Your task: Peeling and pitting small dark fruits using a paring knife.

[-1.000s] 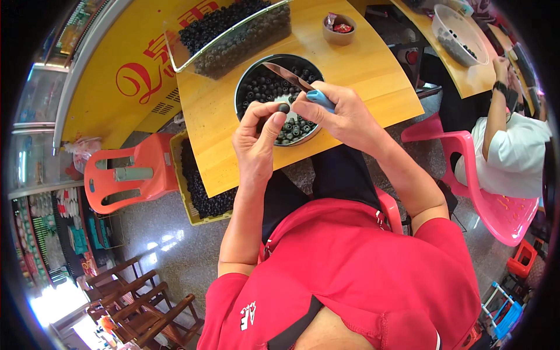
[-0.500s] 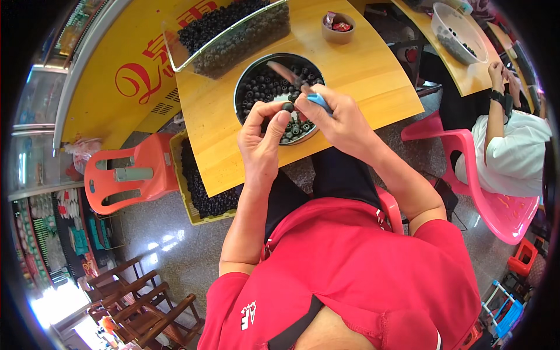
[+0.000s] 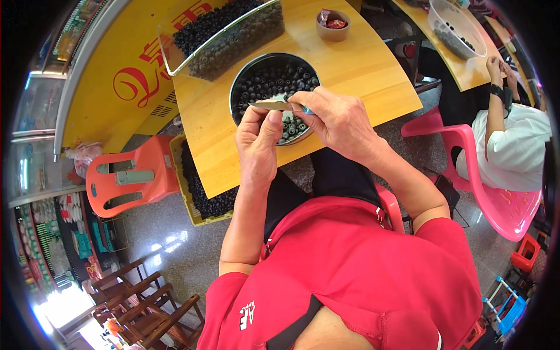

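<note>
A small knife with a blue handle is in my right hand, its fingers wrapped round the handle. The blade lies level, pointing left, across the fingertips of my left hand. Thumb and forefinger of that hand are pinched; the small dark round bead-like piece seen there before is now mostly hidden by the blade and fingers. Both hands are over the near side of a round metal bowl. Dark round pieces fill its far part, and greenish cut-looking ones lie nearer me.
A clear bin of dark pieces and a small brown bowl with wrapped items stand on the wooden table. Below left are a yellow crate and an orange chair. A co-worker sits at right.
The knife has swung down from pointing up and away to lying level over my left fingertips. My right hand has turned with it; my left hand has stayed nearly in place.
</note>
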Tool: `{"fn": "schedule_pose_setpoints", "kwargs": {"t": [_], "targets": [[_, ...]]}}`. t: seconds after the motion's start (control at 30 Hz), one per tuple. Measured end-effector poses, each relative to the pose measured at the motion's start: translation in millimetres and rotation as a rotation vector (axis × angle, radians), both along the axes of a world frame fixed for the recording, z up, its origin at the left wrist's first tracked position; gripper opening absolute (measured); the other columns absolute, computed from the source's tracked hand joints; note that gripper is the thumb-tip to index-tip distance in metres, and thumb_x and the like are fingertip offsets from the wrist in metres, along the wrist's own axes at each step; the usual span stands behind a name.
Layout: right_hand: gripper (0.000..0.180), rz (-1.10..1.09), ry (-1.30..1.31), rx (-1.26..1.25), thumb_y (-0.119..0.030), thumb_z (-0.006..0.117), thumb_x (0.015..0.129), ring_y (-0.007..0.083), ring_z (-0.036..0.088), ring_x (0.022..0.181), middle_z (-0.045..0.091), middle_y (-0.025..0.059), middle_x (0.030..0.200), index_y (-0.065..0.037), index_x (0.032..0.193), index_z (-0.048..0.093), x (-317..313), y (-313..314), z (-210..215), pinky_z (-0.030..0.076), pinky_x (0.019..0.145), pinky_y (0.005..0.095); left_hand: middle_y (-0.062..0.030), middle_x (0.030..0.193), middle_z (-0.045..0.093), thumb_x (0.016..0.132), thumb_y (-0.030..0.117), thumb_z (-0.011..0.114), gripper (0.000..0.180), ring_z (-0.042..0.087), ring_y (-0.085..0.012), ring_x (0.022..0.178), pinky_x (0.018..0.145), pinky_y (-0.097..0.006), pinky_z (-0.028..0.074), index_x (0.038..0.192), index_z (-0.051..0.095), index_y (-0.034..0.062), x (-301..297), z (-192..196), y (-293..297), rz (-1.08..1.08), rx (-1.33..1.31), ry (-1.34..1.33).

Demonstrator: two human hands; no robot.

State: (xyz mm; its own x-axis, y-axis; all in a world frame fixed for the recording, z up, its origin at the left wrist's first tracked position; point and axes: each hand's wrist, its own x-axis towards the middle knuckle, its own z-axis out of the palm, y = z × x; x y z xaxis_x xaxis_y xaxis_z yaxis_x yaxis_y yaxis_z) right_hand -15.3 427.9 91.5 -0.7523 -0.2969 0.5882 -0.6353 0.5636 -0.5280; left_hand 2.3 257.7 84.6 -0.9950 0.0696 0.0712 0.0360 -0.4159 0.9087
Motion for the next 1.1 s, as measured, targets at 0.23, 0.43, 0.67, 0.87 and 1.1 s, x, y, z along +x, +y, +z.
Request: {"fn": "schedule_pose_setpoints", "kwargs": {"t": [0.23,0.43,0.67,0.87,1.1], "targets": [[0.015,0.012,-0.009,0.003,-0.010,0.065,0.083,0.0278,0.061,0.065,0.062,0.0082,0.078,-0.008,0.098,0.062,-2.8,3.6,-2.3,0.046,0.053,0.0362,0.0031,0.075,0.047,0.094,0.014,0.058,0.018,0.037,-0.0048,0.064,0.057,-0.019,0.030,0.107,0.057,0.0017,-0.7,-0.6,1.1,-0.003,-0.020,0.031],[0.013,-0.050,-0.097,0.074,-0.010,0.064,0.084,0.0286,0.062,0.068,0.062,0.0118,0.078,-0.008,0.097,0.061,-11.4,3.6,-15.9,0.047,0.056,0.0359,0.0029,0.089,0.052,0.091,0.013,0.063,0.015,0.043,-0.0023,0.073,0.064,-0.016,0.034,0.101,0.060,0.0015,6.4,6.5,-7.5,-0.081,0.055,0.128],[0.022,0.169,-0.544,-0.438,-0.027,0.060,0.094,0.0108,0.056,0.064,0.057,0.0036,0.071,-0.004,0.093,0.060,0.8,-7.6,12.0,0.046,0.059,0.0283,0.0014,0.089,0.052,0.090,0.006,0.062,0.015,0.048,-0.0055,0.079,0.072,-0.018,0.039,0.104,0.063,0.0000,2.6,4.9,-8.7,0.049,-0.149,0.184],[0.028,0.326,-0.787,-0.688,-0.032,0.060,0.094,0.0038,0.049,0.065,0.053,-0.0045,0.072,-0.005,0.088,0.061,-0.5,-10.7,9.2,0.040,0.056,0.0201,0.0004,0.087,0.052,0.088,0.002,0.065,0.017,0.047,-0.0065,0.077,0.070,-0.018,0.038,0.105,0.066,-0.0005,1.1,1.7,-7.4,0.130,-0.410,0.370],[0.028,0.388,-0.939,-0.796,-0.032,0.057,0.096,0.0015,0.046,0.063,0.056,-0.0039,0.075,-0.006,0.088,0.061,1.6,-10.8,14.0,0.034,0.052,0.0169,0.0006,0.086,0.051,0.087,0.002,0.065,0.017,0.046,-0.0066,0.076,0.070,-0.019,0.038,0.103,0.066,-0.0004,0.9,0.0,-8.1,0.136,-0.463,0.386]]}}
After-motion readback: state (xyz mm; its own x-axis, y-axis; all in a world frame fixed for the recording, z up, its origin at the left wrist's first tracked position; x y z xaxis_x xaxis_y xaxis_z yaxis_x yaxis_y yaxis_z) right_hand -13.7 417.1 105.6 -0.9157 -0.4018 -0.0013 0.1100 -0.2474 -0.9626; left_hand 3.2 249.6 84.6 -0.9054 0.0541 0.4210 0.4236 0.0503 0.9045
